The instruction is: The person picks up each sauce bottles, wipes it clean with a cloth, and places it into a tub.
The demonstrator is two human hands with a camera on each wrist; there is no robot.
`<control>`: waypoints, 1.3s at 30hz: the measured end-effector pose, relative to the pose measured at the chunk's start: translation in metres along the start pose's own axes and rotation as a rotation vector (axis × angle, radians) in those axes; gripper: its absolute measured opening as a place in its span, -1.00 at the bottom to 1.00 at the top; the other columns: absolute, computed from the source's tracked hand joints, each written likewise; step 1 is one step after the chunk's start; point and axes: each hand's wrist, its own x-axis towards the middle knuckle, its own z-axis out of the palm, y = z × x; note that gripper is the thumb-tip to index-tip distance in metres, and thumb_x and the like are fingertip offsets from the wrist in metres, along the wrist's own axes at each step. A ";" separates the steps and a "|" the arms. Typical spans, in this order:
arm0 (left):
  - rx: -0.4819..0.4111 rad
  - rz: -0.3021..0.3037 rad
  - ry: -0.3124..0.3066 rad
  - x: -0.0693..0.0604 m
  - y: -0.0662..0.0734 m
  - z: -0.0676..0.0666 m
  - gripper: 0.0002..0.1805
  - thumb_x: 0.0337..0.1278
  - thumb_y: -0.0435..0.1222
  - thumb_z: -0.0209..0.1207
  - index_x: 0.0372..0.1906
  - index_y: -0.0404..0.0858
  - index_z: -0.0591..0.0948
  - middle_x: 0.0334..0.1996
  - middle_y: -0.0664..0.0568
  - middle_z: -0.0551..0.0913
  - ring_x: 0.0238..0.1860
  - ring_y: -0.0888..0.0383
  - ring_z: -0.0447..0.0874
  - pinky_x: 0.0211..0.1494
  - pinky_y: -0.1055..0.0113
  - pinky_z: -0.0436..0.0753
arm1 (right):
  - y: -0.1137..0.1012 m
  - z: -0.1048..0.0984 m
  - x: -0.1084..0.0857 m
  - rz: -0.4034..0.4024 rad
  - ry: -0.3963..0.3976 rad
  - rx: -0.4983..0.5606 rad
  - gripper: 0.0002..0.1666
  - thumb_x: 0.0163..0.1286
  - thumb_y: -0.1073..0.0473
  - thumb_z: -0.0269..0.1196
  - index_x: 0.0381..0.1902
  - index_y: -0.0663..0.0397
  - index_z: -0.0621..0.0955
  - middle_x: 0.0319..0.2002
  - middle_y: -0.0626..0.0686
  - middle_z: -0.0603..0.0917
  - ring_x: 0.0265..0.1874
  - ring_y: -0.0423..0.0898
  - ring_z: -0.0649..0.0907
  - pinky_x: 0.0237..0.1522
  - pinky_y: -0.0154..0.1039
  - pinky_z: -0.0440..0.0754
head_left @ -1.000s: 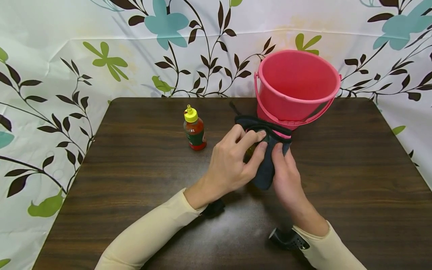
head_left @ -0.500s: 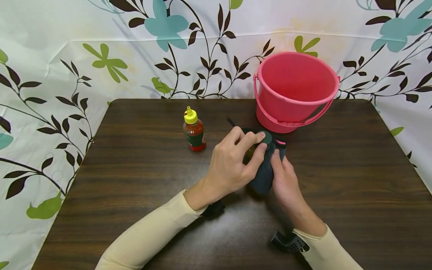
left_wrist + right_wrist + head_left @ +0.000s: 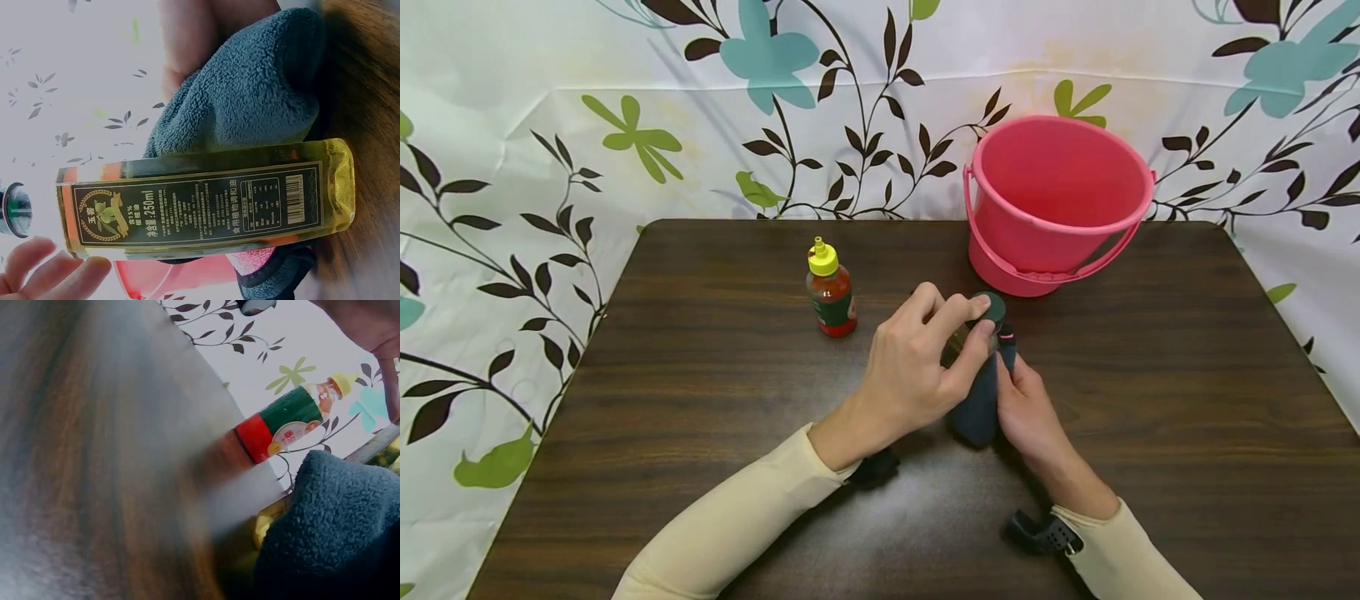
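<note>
My left hand [image 3: 910, 354] pinches the dark green cap [image 3: 992, 308] of an upright oil bottle [image 3: 200, 206]. The bottle is clear with yellow oil and a black label, and its base is at the tabletop. In my right hand [image 3: 1033, 417] is a dark blue-grey fleecy cloth [image 3: 976, 412] with black edging and a bit of pink. The cloth [image 3: 250, 87] lies against one side of the bottle in the left wrist view. From the head, my left hand hides most of the bottle; the cloth covers much of it in the right wrist view.
A small red sauce bottle [image 3: 832, 300] with a yellow cap stands left of my hands on the dark wooden table [image 3: 700, 375]. Behind them, at the back right, is a pink bucket [image 3: 1037, 260] with its handle down. A patterned sheet [image 3: 865, 50] hangs behind the table.
My right hand has drawn the cloth down and towards me along the bottle, uncovering the green cap. My left hand has stayed almost in place.
</note>
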 end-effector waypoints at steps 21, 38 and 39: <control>0.011 -0.001 -0.003 0.001 0.000 0.000 -0.79 0.38 -0.22 0.24 -0.01 -0.20 0.74 -0.41 0.01 0.47 -0.50 0.21 0.35 -0.50 0.45 0.30 | -0.040 -0.007 -0.016 -0.061 -0.147 0.310 -0.43 0.71 -0.26 -0.15 0.42 -0.11 0.39 -0.12 -0.22 0.70 -0.17 -0.28 0.72 -0.13 -0.29 0.76; -0.001 0.006 0.013 0.000 0.000 0.001 -0.78 0.35 -0.24 0.25 -0.01 -0.21 0.75 -0.42 0.01 0.51 -0.49 0.20 0.36 -0.51 0.47 0.30 | -0.084 -0.027 -0.033 -0.332 -0.169 0.443 -0.41 0.74 -0.13 -0.18 0.52 0.01 0.33 0.16 -0.07 0.63 0.05 -0.19 0.71 -0.01 -0.25 0.79; -0.002 0.006 0.013 0.000 0.000 0.001 -0.78 0.35 -0.24 0.25 -0.02 -0.21 0.75 -0.42 0.01 0.51 -0.49 0.20 0.36 -0.51 0.47 0.29 | -0.086 -0.029 -0.034 -0.343 -0.186 0.446 -0.42 0.74 -0.11 -0.18 0.53 0.01 0.32 0.17 -0.06 0.63 0.06 -0.17 0.70 0.00 -0.24 0.78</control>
